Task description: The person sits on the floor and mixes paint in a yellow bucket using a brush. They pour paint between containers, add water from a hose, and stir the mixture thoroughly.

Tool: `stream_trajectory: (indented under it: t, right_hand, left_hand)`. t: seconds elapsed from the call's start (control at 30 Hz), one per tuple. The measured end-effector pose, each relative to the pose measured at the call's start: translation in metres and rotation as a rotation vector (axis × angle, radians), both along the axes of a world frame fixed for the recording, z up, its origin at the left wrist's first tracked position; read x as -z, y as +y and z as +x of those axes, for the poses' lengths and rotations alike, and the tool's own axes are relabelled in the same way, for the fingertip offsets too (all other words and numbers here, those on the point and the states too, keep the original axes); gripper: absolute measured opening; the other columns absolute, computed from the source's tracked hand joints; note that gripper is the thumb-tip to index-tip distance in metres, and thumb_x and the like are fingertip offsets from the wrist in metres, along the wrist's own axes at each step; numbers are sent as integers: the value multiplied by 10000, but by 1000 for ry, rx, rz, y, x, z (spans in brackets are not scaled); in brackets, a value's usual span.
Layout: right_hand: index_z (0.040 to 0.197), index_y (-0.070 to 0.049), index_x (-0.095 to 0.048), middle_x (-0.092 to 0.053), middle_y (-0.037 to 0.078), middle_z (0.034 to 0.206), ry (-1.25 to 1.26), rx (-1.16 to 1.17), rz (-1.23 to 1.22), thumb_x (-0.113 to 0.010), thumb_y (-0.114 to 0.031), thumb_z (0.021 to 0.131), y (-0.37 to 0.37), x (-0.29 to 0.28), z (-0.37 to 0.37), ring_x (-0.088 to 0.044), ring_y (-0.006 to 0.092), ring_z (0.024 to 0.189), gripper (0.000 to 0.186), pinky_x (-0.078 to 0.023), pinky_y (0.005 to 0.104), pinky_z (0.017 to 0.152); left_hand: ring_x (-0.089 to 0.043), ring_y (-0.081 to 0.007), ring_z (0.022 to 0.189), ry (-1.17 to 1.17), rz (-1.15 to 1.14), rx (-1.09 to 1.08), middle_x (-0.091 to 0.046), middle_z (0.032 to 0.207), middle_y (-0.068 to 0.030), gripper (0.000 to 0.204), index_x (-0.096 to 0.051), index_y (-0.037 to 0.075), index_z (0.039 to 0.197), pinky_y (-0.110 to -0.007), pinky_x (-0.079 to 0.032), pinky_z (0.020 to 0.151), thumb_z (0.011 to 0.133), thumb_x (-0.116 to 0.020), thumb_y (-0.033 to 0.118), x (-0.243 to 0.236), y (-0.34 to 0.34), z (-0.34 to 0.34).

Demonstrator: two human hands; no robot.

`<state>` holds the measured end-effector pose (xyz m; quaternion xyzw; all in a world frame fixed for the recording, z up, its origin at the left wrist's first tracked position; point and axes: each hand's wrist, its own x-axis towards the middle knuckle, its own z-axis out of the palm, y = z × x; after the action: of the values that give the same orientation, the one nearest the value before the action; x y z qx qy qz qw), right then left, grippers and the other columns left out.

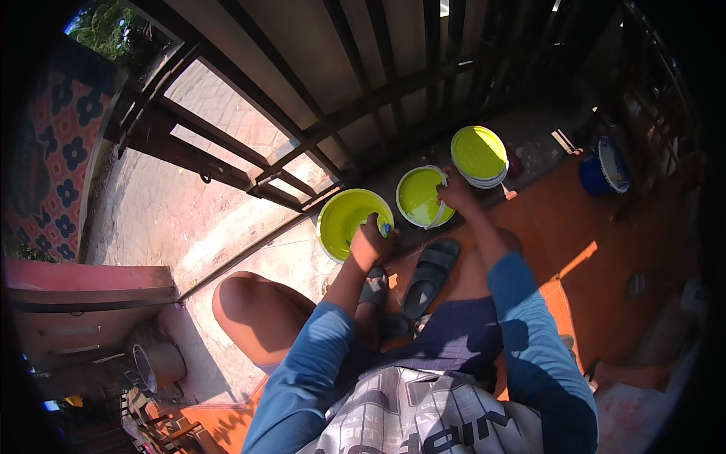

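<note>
Since no bucket looks finished with, I'd judge it mid-job; what's left can't be told. Left bucket [325, 225] reads low, yellow-green inside, coating or plastic unclear. Middle bucket [399, 198], between the other two, looks well filled with lime stuff, likely liquid. Right bucket [488, 182]: lime top, contents or lid unclear. Left hand [369, 240] closed on small blue-tipped item [386, 228] over left bucket. Right hand [458, 194] pinching middle bucket's white handle [439, 216].

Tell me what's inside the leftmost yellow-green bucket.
The bucket shows a yellow-green interior; I can't tell whether it holds liquid. The left hand covers its lower right part, hiding whatever is behind.
</note>
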<state>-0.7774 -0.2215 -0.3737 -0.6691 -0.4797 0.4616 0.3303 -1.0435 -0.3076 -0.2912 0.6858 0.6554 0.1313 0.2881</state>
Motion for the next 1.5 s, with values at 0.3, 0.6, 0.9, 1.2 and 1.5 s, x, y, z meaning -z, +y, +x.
stream_trajectory:
  t: [0.3, 0.6, 0.9, 1.2, 1.5]
  right_hand:
    - [1357, 37, -461, -683, 169, 796, 232, 148, 17, -632, 29, 893, -36, 27, 23, -714, 228, 630, 495, -558, 360, 578]
    - [1389, -1, -428, -668, 137, 866, 279, 105, -53, -614, 23, 931, -35, 40, 36, -714, 201, 739, 494, -620, 353, 654]
    - [1368, 33, -480, -680, 176, 935, 359, 153, -118, -642, -8, 922, -35, 41, 46, -723, 237, 760, 476, -625, 356, 644]
    - [1322, 74, -516, -696, 198, 937, 334, 161, -111, -650, -18, 908, -37, 51, 50, -731, 246, 763, 445, -625, 367, 613]
    - [1286, 3, -560, -721, 190, 899, 182, 140, -44, -693, -81, 904, -40, 68, 41, -742, 260, 735, 414, -592, 392, 632]
  left_hand:
    - [-703, -437, 844, 114, 50, -5, -719, 892, -258, 323, -739, 19, 940, -521, -552, 775, 894, -677, 332, 87, 20, -21]
    - [-707, -397, 924, 312, 23, -186, -730, 947, -227, 257, -743, 14, 916, -465, -557, 839, 890, -706, 267, 34, 30, -77]
    - [-750, -299, 746, 200, 247, -326, -743, 768, -173, 269, -742, -32, 923, -392, -574, 738, 872, -655, 217, -52, 26, -110]
    - [-699, -156, 619, -222, 112, -490, -721, 698, -113, 245, -704, -67, 927, -292, -547, 622, 945, -593, 150, -72, 16, -114]
    - [-744, -211, 794, -829, -63, -321, -733, 909, -166, 245, -654, -101, 1036, -282, -611, 720, 1003, -575, 128, -75, 90, -11]
